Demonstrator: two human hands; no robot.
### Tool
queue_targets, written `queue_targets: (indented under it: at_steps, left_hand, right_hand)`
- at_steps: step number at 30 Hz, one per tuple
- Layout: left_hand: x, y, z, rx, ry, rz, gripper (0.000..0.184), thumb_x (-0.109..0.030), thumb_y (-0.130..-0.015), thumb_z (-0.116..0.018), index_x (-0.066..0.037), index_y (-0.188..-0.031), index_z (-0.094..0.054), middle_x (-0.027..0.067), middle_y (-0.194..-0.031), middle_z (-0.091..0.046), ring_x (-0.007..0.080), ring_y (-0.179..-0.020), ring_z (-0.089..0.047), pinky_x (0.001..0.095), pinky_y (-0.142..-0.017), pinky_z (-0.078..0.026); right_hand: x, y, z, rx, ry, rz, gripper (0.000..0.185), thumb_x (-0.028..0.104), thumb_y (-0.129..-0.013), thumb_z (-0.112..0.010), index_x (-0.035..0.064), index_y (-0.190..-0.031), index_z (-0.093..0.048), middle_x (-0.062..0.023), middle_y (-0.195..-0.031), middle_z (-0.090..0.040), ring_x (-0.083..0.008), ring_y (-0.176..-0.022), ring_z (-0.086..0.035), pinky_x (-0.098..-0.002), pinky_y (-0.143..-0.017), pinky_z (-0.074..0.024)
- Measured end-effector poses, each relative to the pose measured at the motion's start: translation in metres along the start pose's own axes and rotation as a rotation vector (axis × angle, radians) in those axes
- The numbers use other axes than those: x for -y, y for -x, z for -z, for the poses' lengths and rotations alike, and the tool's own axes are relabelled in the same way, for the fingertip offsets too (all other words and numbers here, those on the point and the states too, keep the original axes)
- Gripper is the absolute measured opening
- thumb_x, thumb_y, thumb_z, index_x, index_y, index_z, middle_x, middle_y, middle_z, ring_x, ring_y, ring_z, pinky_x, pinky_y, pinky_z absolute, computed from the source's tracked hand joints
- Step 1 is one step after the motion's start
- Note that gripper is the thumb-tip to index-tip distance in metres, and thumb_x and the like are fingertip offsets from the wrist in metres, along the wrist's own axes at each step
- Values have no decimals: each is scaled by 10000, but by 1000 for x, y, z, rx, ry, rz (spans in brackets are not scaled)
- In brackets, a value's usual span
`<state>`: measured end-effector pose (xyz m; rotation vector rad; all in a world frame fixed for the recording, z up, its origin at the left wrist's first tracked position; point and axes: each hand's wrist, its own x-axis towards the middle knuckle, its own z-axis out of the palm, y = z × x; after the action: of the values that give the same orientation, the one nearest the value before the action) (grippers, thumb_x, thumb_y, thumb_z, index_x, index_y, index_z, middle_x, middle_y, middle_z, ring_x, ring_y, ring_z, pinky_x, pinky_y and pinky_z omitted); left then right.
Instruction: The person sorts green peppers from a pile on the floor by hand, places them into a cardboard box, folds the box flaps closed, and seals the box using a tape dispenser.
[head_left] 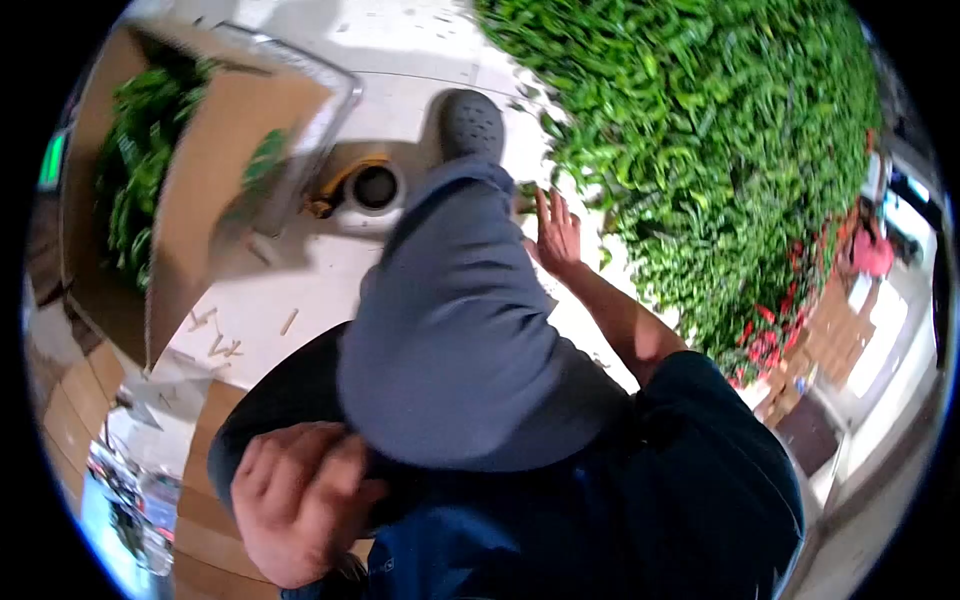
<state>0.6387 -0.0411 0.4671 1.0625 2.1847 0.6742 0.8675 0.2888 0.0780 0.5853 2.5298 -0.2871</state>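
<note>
My right hand [558, 235] reaches down past my bent leg to the pale floor, at the edge of a large heap of green chili peppers [690, 130]. Its fingers are stretched out and a little apart, near a few loose peppers by my shoe; nothing shows in its grip. Over my dark-clothed leg at the lower left is my left hand [300, 500], fingers curled in. It is slightly blurred, and whatever its palm holds, if anything, is hidden. At the upper left, an open cardboard box [215, 160] contains green peppers [145, 165].
A tape roll [376, 187] with a yellow dispenser lies between the box and my grey shoe [471, 122]. Beside the box is a metal-framed plate [345, 85]. Short tan strips [225, 347] litter the floor. Red peppers [765, 340] border the heap; a person in red [872, 252] is far right.
</note>
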Motion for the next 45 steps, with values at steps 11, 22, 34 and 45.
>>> queue_targets:
  at_steps: [11,22,34,45]
  left_hand:
    - [11,5,-24,159,-227,342,436,-71,-778,-599,29,-1202,-599,240,-982,-637,412,-902,-659,496,-783,-521]
    - [-3,-18,-24,-12,-175,358,541,-104,-840,-678,-37,-1367,-575,189,-995,-666,389,-909,-679,475,-831,-547]
    - [-12,-20,-18,-134,-237,-87,503,-221,-880,-647,0,-1322,-554,106,-861,-649,275,-811,-685,383,-747,-545]
    - [11,19,-19,-408,-192,-188,529,-271,-855,-665,-33,-1324,-603,52,-818,-595,223,-736,-641,341,-659,-513]
  right_hand:
    - [-48,26,-23,-276,-107,61,758,200,-836,-748,27,-1484,-394,-186,-1387,-529,-347,-1282,-524,-470,-1058,-440]
    - [-46,-43,-13,-136,-382,-21,316,173,-840,-686,32,-1082,-540,-251,-1061,-640,-436,-963,-653,-503,-823,-558]
    - [220,-38,392,-654,-856,817,387,244,-870,-785,-13,-1112,-627,-138,-933,-703,-210,-786,-668,-331,-730,-542]
    - [380,-107,390,-411,108,1301,717,690,-836,-683,15,-1076,-646,-187,-973,-658,-381,-950,-664,-469,-819,-536]
